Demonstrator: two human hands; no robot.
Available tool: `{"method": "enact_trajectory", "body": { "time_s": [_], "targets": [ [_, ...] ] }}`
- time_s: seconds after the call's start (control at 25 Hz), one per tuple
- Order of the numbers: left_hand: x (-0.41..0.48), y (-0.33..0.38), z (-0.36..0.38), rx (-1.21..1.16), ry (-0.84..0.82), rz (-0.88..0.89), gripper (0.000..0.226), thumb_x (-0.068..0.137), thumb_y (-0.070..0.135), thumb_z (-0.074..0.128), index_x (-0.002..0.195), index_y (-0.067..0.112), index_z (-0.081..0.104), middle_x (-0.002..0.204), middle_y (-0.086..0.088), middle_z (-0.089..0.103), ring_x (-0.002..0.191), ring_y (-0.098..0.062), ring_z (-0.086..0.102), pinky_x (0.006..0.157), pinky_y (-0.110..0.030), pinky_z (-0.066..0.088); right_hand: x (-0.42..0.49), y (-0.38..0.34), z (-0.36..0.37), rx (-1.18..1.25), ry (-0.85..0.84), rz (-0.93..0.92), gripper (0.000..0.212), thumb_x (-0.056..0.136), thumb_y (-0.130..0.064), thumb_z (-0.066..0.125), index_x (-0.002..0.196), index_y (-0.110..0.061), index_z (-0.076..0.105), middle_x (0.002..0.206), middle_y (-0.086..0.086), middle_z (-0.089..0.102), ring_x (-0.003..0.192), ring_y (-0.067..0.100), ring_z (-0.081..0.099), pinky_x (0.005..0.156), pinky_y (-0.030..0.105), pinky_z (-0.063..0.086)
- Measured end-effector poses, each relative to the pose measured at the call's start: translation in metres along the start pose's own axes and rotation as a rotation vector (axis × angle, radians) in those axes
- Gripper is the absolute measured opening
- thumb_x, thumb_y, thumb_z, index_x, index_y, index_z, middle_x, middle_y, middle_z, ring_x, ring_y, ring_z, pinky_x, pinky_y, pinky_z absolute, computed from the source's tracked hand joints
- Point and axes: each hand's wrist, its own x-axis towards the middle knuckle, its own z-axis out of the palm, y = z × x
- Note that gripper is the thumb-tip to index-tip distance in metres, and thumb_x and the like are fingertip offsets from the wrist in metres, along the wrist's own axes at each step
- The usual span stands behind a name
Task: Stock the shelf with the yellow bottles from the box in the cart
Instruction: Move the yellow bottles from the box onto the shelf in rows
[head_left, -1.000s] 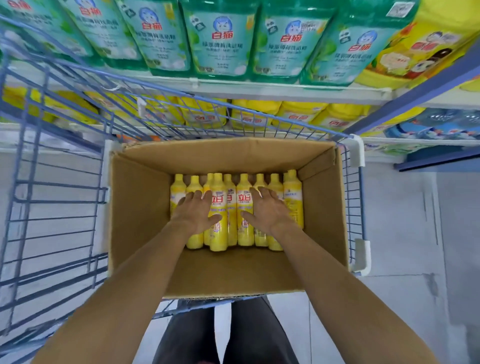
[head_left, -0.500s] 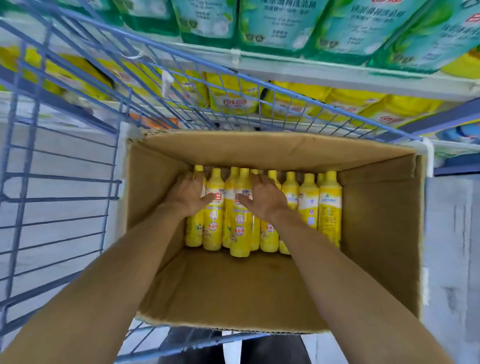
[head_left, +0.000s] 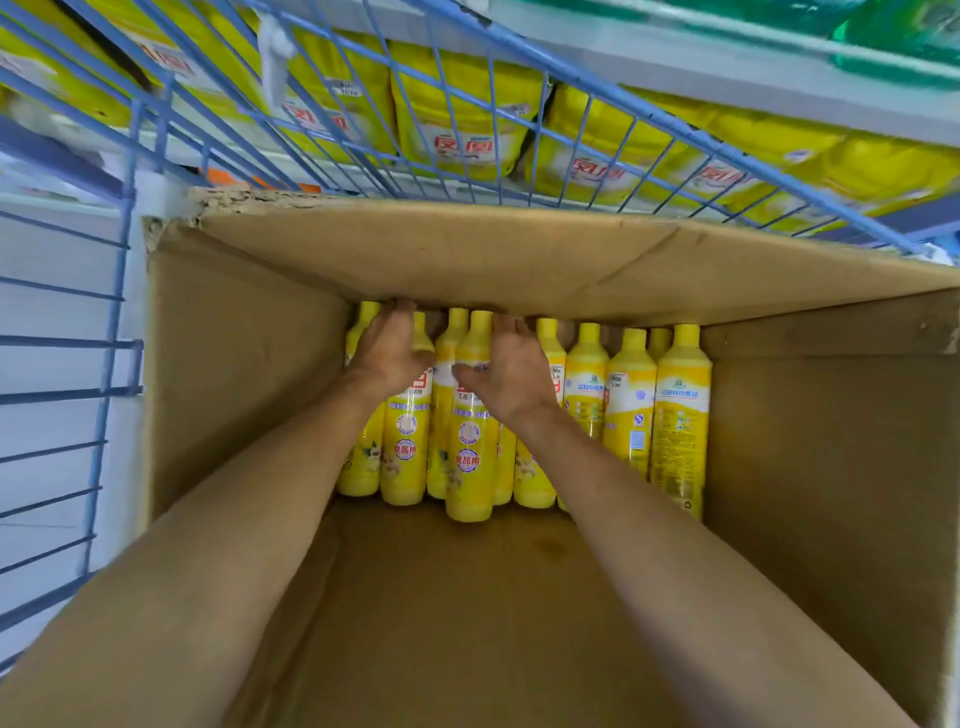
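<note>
Several yellow bottles (head_left: 631, 405) stand in a row against the far wall of an open cardboard box (head_left: 249, 374) that sits in a blue wire cart (head_left: 119, 332). Both my arms reach deep into the box. My left hand (head_left: 389, 351) lies over the necks of the leftmost bottles, fingers curled around one. My right hand (head_left: 511, 364) rests on the bottles in the middle of the row, thumb against a raised bottle (head_left: 470, 441). Whether either hand has a firm hold is unclear. The far box flap hides the fingertips.
Behind the cart's front mesh, a shelf (head_left: 727, 67) carries yellow refill pouches (head_left: 467, 124); green packs show at the top right. The near half of the box floor (head_left: 467, 623) is bare cardboard. A pale floor lies left of the cart.
The camera has come much closer and lower into the box. Both hands have slid forward onto the bottle necks at the left and middle of the row.
</note>
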Motion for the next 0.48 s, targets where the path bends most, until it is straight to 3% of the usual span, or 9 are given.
{"method": "enact_trajectory", "body": {
  "time_s": [0.16,0.28,0.4,0.48],
  "targets": [
    [0.0,-0.01,-0.006,-0.326,-0.023,-0.095,0.078,0.057,0.02,0.09,0.128,0.014,0.058,0.117,-0.006,0.066,0.111,-0.025,0.064,0.095,-0.035,0.054,-0.006,0.004,-0.005,0.106,-0.023,0.054,0.065,0.071,-0.033,0.089,0.122,-0.008,0.058,0.121,0.013,0.066,0.111,0.03,0.063,0.086,0.032,0.05],
    [-0.007,-0.005,-0.015,-0.419,-0.109,-0.102,0.073,0.067,0.004,0.09,0.131,0.014,0.057,0.116,-0.005,0.063,0.106,-0.021,0.062,0.086,-0.031,0.053,-0.015,0.003,-0.013,0.222,-0.069,0.112,0.066,0.073,-0.029,0.089,0.126,-0.01,0.054,0.117,0.005,0.066,0.105,0.021,0.062,0.083,0.029,0.05],
    [-0.019,0.001,-0.021,-0.501,-0.214,-0.06,0.068,0.068,0.015,0.091,0.125,0.025,0.055,0.122,-0.01,0.065,0.11,-0.028,0.066,0.09,-0.044,0.059,-0.018,0.007,-0.017,0.354,-0.101,0.166,0.069,0.073,-0.025,0.091,0.128,-0.008,0.052,0.115,0.0,0.063,0.109,0.021,0.063,0.085,0.027,0.049],
    [-0.032,0.002,-0.027,-0.531,-0.239,-0.021,0.078,0.06,0.029,0.094,0.129,0.024,0.056,0.125,-0.008,0.067,0.116,-0.025,0.065,0.095,-0.045,0.057,-0.022,0.011,-0.026,0.321,-0.108,0.172,0.067,0.071,-0.033,0.091,0.123,-0.008,0.057,0.113,0.004,0.068,0.108,0.023,0.065,0.084,0.031,0.053]
  ]
}}
